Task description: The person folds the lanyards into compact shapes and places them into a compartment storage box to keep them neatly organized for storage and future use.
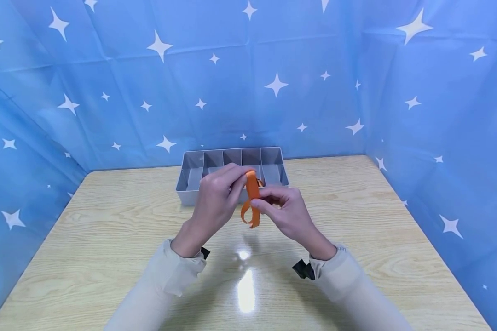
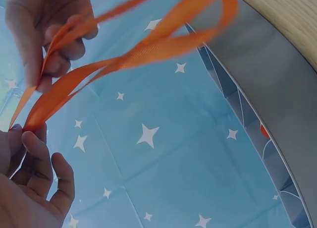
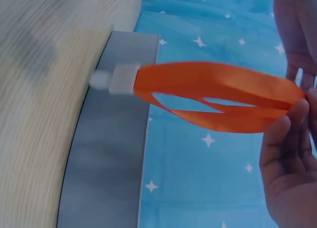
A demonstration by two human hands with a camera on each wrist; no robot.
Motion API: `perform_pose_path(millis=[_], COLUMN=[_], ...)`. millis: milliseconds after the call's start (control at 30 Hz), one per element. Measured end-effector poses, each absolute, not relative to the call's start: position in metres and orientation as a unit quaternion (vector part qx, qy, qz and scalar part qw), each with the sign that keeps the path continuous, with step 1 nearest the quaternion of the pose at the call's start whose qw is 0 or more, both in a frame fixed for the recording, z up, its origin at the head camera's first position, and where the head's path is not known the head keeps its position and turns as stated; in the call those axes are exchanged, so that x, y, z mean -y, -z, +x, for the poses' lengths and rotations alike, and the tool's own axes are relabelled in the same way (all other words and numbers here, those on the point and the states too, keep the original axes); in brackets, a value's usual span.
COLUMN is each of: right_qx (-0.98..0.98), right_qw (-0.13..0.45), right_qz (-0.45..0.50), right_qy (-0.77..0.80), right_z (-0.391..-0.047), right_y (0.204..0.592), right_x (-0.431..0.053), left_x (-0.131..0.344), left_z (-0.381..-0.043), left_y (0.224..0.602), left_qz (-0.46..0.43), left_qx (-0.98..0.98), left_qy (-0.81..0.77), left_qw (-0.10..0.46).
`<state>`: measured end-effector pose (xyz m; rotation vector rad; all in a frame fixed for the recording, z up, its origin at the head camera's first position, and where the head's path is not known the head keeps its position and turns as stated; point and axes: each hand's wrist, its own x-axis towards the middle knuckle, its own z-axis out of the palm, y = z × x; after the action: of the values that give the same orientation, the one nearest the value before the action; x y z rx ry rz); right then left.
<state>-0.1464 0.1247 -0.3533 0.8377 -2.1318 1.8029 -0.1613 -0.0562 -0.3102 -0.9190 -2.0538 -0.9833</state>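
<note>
An orange lanyard [image 1: 252,186] is held up in folded loops in front of the tray. My left hand [image 1: 219,188] pinches its upper end between thumb and fingers. Lower down and to the right, my right hand [image 1: 287,214] pinches the strap with its thumb across the front. Loose loops hang below both hands. In the right wrist view a blurred white end piece [image 3: 124,78] sits at the hanging end of the strap. The left wrist view shows the left hand [image 2: 34,183] close to the right hand [image 2: 54,34], orange strap running through both.
Behind the hands stands a grey tray [image 1: 185,196] divided into several compartments. A small orange thing [image 2: 264,131] shows inside one of them. The tray is on a wood-grain table [image 1: 120,220], with a blue star-patterned curtain [image 1: 232,82] at the back and sides.
</note>
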Motion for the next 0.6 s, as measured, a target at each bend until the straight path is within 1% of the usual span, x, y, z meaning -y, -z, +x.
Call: perform_pose_path(millis=[133, 400, 600], right_qx=[0.733, 0.723, 0.727], right_qw=[0.102, 0.107, 0.077], right_qz=[0.274, 0.251, 0.229], right_qy=[-0.615, -0.635, -0.643], right_z=[-0.144, -0.142, -0.143], right_y=[0.357, 0.362, 0.366], right_x=[-0.125, -0.126, -0.128], left_x=[0.056, 0.057, 0.056], left_z=[-0.162, -0.162, -0.161], left_y=[0.31, 0.308, 0.305], left_qz=[-0.349, -0.349, -0.353], left_qx=[0.787, 0.786, 0.778], left_qy=[0.385, 0.396, 0.407], left_qw=[0.333, 0.323, 0.322])
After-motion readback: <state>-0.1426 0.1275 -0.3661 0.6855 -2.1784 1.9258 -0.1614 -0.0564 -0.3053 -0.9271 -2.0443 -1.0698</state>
